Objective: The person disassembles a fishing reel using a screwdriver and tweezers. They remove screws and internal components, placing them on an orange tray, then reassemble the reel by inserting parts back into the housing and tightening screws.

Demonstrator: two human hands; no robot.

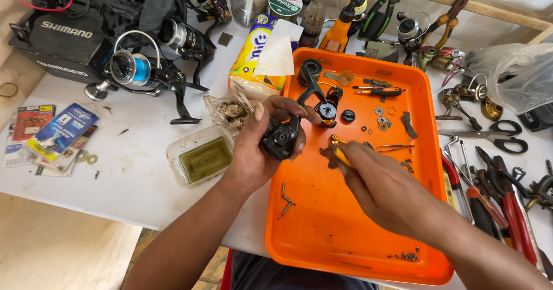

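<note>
Yellow tissue pack [253,51] behind orange tray [322,232], left hand [262,146] gripping black reel body [282,137], right hand [374,180] pinching yellow-handled tool [340,152]

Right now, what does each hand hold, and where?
Left hand grips the black reel body around its housing; right hand pinches a small yellow-handled tool by its handle.

Your left hand [262,146] grips a black reel body [282,138]; your right hand [377,180] pinches a yellow-handled tool [340,153]. Both sit over the bright orange tray [322,232]. Left of the tray lies a clear tub of olive-green liquid [204,158]; behind that, a yellow tissue pack [256,51]. Right of the tray lie red-handled pliers [515,209].
</note>
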